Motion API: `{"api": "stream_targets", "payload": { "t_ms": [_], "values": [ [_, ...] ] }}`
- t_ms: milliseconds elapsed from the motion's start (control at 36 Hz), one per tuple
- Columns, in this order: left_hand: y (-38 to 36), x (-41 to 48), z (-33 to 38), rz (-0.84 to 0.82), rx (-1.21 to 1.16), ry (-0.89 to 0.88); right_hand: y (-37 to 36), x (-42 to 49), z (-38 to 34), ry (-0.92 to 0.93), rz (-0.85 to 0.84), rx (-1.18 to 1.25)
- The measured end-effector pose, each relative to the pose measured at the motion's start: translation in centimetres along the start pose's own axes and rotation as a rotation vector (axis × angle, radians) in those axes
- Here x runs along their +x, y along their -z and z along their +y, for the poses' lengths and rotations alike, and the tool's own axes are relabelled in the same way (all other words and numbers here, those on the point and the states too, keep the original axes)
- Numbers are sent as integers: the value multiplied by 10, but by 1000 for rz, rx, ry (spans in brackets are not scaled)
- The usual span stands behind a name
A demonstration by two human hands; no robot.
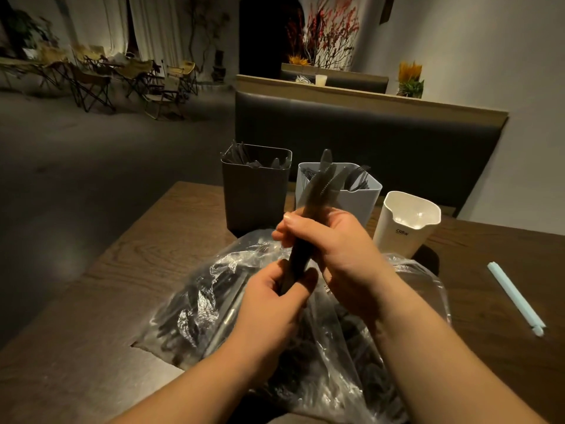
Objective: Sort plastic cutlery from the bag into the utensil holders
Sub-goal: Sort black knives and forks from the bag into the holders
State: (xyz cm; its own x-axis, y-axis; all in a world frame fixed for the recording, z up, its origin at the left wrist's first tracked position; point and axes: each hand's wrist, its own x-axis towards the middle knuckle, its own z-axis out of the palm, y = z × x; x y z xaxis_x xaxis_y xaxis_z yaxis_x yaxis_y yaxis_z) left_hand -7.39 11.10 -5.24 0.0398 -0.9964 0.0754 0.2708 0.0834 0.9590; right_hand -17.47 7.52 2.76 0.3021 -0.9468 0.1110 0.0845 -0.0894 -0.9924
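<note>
A bundle of black plastic knives [318,191] stands nearly upright above the clear plastic bag [195,304], which lies on the table full of dark cutlery. My right hand [333,243] grips the bundle at its middle. My left hand [275,301] pinches the handle ends from below. Behind the bundle stand three holders: a dark grey holder [255,197] with black cutlery inside, a light grey holder [360,200] with forks and knives, and a cream holder [406,224] that looks empty.
The wooden table [122,289] has its left edge close to the bag. A pale wrapped straw [516,298] lies at the right. A dark padded bench back [397,142] rises behind the holders. Folding chairs stand far off at the left.
</note>
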Motion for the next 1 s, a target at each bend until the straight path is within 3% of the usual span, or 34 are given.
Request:
{"api": "stream_targets", "payload": {
  "t_ms": [194,500,694,861,1000],
  "values": [
    [2,1,0,-27,170,-146,2,-4,-6,-78,-87,-358],
    [-2,-3,2,-56,201,-225,-3,-3,-4,120,192,-321],
    [6,1,-3,72,354,-259,-9,-3,-2,191,253,-358],
    [13,7,1,121,444,-237,-4,-6,-15,172,155,-450],
    [17,8,2,110,583,-284,-5,-5,-29,62,90,-342]
  ]
}}
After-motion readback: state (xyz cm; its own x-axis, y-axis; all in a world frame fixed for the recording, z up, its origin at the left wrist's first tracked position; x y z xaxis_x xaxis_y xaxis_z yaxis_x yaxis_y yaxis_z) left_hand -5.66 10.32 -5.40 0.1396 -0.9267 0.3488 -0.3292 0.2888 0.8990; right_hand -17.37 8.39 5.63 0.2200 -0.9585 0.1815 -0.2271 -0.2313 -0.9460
